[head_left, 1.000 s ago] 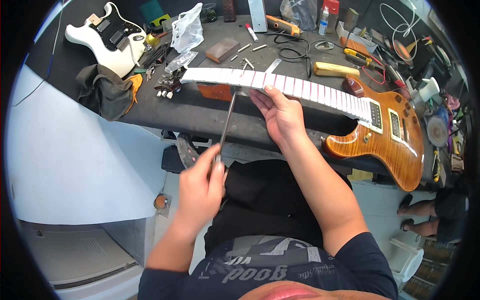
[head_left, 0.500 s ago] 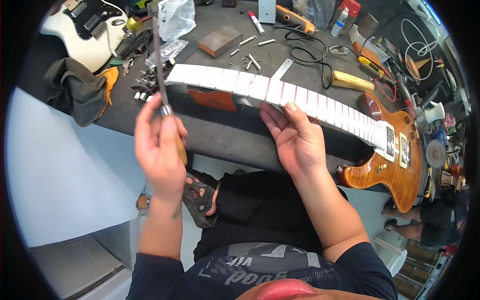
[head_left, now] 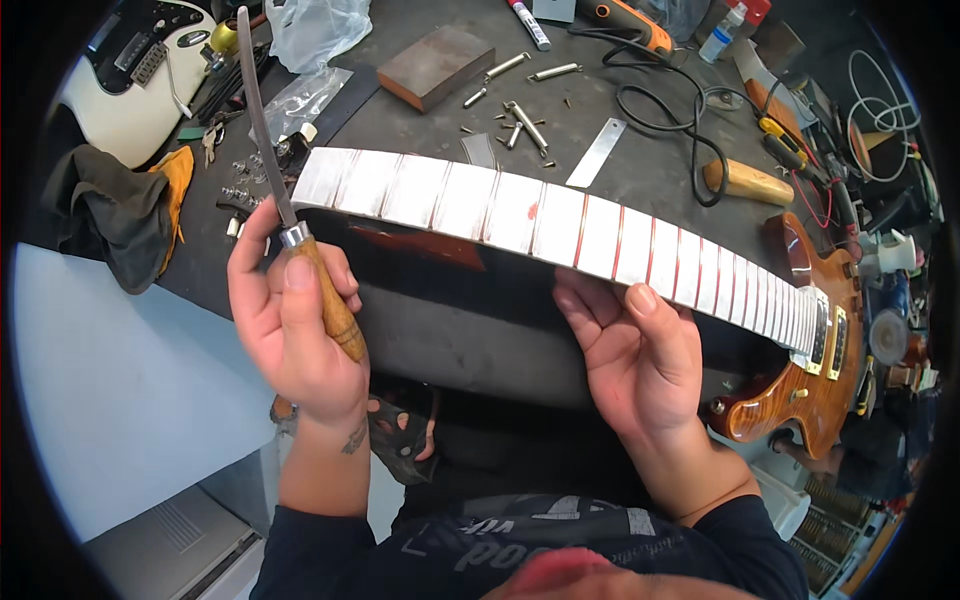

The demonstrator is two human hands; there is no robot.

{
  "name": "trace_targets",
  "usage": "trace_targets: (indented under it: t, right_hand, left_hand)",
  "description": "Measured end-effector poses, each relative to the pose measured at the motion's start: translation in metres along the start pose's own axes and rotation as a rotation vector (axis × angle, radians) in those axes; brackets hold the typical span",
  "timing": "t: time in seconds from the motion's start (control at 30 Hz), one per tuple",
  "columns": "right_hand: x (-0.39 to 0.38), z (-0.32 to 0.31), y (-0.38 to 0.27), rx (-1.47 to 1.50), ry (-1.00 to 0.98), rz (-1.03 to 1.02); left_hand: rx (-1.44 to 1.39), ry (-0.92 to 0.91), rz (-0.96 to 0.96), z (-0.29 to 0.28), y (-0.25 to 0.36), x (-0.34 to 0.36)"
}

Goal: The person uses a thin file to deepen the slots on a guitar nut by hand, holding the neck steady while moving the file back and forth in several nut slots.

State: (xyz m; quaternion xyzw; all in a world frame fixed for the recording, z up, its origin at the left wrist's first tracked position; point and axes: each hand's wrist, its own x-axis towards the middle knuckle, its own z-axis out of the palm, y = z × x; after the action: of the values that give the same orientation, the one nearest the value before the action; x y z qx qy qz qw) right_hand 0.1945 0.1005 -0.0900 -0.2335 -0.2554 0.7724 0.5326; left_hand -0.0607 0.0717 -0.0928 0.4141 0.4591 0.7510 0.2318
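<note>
My left hand (head_left: 290, 335) is closed round the wooden handle of a file (head_left: 331, 298), whose long, narrow metal blade points up and away. The blade stands beside the headstock end of an electric guitar neck (head_left: 460, 200); whether they touch I cannot tell. White covering lies between the frets along the neck, with reddish lines at many of them. My right hand (head_left: 645, 365) grips the neck near its middle, thumb on the near edge and fingers underneath. The amber guitar body (head_left: 815, 395) extends to the right. The headstock is mostly hidden behind the file and left hand.
On the dark bench are a rectangular block (head_left: 437, 68), several springs (head_left: 527, 127), a metal strip (head_left: 597, 153), a wooden handle (head_left: 755, 182) and a corded orange tool (head_left: 630, 25). A white guitar (head_left: 130, 100) and dark cloth (head_left: 105, 210) lie left.
The neck and bench look larger and lower in view. My left hand, still on the file, appears farther left and lower; my right hand appears farther right and lower, still on the neck.
</note>
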Motion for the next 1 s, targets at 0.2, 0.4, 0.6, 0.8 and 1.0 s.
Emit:
trace_targets:
  t: [0.2, 0.4, 0.6, 0.8, 1.0]
  right_hand:
    - [-0.001, 0.002, 0.002, -0.010, 0.006, -0.022]
    - [0.003, 0.004, 0.005, 0.035, -0.048, -0.022]
    - [0.008, 0.003, 0.003, 0.066, -0.073, -0.021]
    - [0.009, -0.006, 0.004, 0.131, -0.125, 0.005]
    - [0.011, -0.004, 0.006, 0.165, -0.121, 0.019]
  left_hand:
    - [0.056, -0.019, -0.035, 0.008, 0.004, -0.001]
    - [0.082, -0.023, 0.051, 0.006, 0.006, -0.003]
    - [0.361, -0.227, 0.006, 0.007, 0.058, -0.061]
    - [0.681, -0.513, -0.302, 0.019, 0.121, -0.089]
    - [0.877, -0.524, -0.144, 0.023, 0.136, -0.097]
